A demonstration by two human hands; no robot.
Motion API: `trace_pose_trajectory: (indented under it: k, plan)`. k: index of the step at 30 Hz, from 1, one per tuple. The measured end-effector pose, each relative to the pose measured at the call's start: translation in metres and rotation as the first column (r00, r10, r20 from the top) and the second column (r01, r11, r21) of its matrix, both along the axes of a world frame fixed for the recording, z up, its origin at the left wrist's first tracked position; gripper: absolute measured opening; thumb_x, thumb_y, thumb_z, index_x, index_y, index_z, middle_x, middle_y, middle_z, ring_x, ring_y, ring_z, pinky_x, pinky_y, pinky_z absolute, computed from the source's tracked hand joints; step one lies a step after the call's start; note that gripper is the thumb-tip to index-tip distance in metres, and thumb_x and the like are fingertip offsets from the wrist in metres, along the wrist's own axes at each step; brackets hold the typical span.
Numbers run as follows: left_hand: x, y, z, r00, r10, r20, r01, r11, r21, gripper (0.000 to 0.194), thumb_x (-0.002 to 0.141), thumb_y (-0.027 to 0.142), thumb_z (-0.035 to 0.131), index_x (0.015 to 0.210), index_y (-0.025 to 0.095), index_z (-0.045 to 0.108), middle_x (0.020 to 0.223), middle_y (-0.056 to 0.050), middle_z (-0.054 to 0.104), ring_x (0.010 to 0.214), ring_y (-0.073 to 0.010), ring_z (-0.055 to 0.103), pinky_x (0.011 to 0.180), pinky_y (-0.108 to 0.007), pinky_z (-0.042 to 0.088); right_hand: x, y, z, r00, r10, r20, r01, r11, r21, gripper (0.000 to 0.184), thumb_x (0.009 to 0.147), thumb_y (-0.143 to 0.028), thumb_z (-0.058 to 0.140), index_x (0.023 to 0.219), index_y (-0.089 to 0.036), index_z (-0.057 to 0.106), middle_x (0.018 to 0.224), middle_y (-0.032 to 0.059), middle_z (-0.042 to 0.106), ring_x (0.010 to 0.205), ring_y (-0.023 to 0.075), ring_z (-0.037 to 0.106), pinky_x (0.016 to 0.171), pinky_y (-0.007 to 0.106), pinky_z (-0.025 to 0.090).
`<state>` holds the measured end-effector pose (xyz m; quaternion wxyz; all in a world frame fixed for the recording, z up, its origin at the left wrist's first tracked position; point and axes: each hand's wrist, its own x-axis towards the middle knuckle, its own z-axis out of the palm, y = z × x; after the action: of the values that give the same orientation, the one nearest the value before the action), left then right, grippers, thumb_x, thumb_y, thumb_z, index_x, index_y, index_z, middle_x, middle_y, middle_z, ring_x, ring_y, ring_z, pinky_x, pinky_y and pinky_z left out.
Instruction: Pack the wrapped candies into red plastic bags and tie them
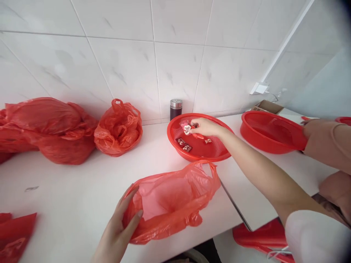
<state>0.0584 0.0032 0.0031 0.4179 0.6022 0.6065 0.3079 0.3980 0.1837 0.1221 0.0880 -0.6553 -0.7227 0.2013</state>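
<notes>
My left hand (119, 223) grips the left end of a thin red plastic bag (170, 228), its thumb and fingers curled at the rim. The bag lies on the white table with its mouth spread wide. My right hand (206, 127) reaches into a red plastic basket (170, 137), its fingers closed around small wrapped candies (187, 129), one with a pale heart-shaped label. Below the fingers, dark red packets (184, 145) and a small red-and-white candy (208, 141) rest on the basket floor.
Full red bags (55, 128) and a rounded, open-topped red bag (117, 131) line the wall at left. A dark flask (176, 109) stands behind the basket. At right, a co-worker's arm (323, 138) is beside another red basket (267, 140). A seam divides the tabletops.
</notes>
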Motion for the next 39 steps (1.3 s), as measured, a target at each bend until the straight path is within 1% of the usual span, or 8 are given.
trace_pose_trajectory:
  k: [6,12,16,23,27,32,35,39]
  plan:
    - [0.015,0.017,-0.001,0.998,-0.047,0.042,0.047,0.999,0.004,0.067,0.089,0.045,0.050,0.150,0.027,0.027,0.154,-0.007,0.035,0.140,-0.0283,0.034,0.113,-0.046,0.031,-0.074,-0.078,0.009,0.801,0.561,-0.211,-0.579,0.815,-0.033,0.017,0.085,-0.039,0.059,0.089,-0.022,0.061,0.087,-0.0016,0.066,0.073,0.0141,0.060,0.063,0.025,0.044]
    - [0.016,0.017,-0.003,0.996,-0.055,0.066,0.057,0.998,-0.023,0.072,0.087,0.033,0.052,0.151,0.028,0.020,0.155,-0.009,0.033,0.137,-0.0285,0.038,0.109,-0.044,0.037,-0.105,-0.106,-0.046,0.817,0.577,-0.002,-0.571,0.807,-0.152,0.006,0.084,-0.023,0.057,0.084,-0.022,0.063,0.097,0.0044,0.066,0.083,0.0206,0.061,0.065,0.030,0.047]
    - [0.012,0.013,-0.004,0.997,-0.077,0.028,0.078,0.997,-0.028,0.072,0.087,0.029,0.052,0.151,0.028,0.021,0.153,-0.008,0.036,0.136,-0.0286,0.040,0.112,-0.047,0.033,-0.093,-0.101,-0.041,0.819,0.572,-0.051,-0.570,0.799,-0.190,0.017,0.083,-0.034,0.063,0.098,-0.025,0.066,0.106,0.0019,0.067,0.090,0.0225,0.063,0.067,0.031,0.048]
    - [0.008,0.003,-0.003,0.983,-0.150,-0.103,0.152,0.988,0.011,0.059,0.091,0.033,0.048,0.147,0.037,0.031,0.157,-0.002,0.027,0.144,-0.0246,0.025,0.115,-0.045,0.027,-0.056,-0.054,-0.004,0.911,0.339,-0.237,-0.332,0.941,0.071,0.024,0.090,-0.034,0.055,0.110,-0.025,0.064,0.109,0.0024,0.068,0.099,0.0187,0.063,0.085,0.031,0.050]
    - [0.009,-0.004,-0.004,0.979,-0.158,-0.131,0.165,0.985,0.046,0.051,0.093,0.038,0.046,0.143,0.038,0.039,0.159,0.000,0.021,0.146,-0.0238,0.018,0.117,-0.047,0.021,-0.027,0.001,-0.023,0.988,0.142,0.069,-0.143,0.990,0.015,0.056,0.080,-0.034,0.068,0.132,-0.023,0.052,0.132,0.0123,0.057,0.112,0.0286,0.059,0.088,0.037,0.049]
    - [0.009,-0.012,-0.001,0.993,-0.070,-0.093,0.080,0.990,0.112,0.047,0.092,0.041,0.048,0.139,0.039,0.047,0.159,0.001,0.024,0.146,-0.0277,0.020,0.112,-0.045,0.033,-0.011,0.045,-0.065,0.951,0.200,0.236,-0.157,0.969,-0.189,0.098,0.068,-0.039,0.073,0.151,-0.015,0.026,0.156,0.0220,0.015,0.137,0.0390,0.030,0.100,0.036,0.038]
    - [0.007,-0.017,-0.001,0.998,0.015,-0.053,-0.009,0.993,0.117,0.044,0.090,0.043,0.051,0.134,0.043,0.051,0.158,0.004,0.026,0.142,-0.0283,0.031,0.096,-0.033,0.052,-0.015,0.057,-0.081,0.940,0.278,0.199,-0.240,0.951,-0.194,0.092,0.057,-0.023,0.085,0.140,-0.017,0.046,0.149,0.0159,0.035,0.126,0.0341,0.046,0.094,0.033,0.044]
    - [0.004,-0.019,-0.003,0.993,0.114,0.014,-0.115,0.987,0.109,0.043,0.086,0.045,0.056,0.129,0.044,0.056,0.156,0.005,0.030,0.128,-0.0284,0.051,0.081,-0.026,0.058,-0.018,0.059,-0.089,0.920,0.359,0.159,-0.330,0.926,-0.182,0.036,0.076,-0.025,0.076,0.109,-0.015,0.065,0.116,0.0067,0.062,0.097,0.0198,0.061,0.085,0.030,0.049]
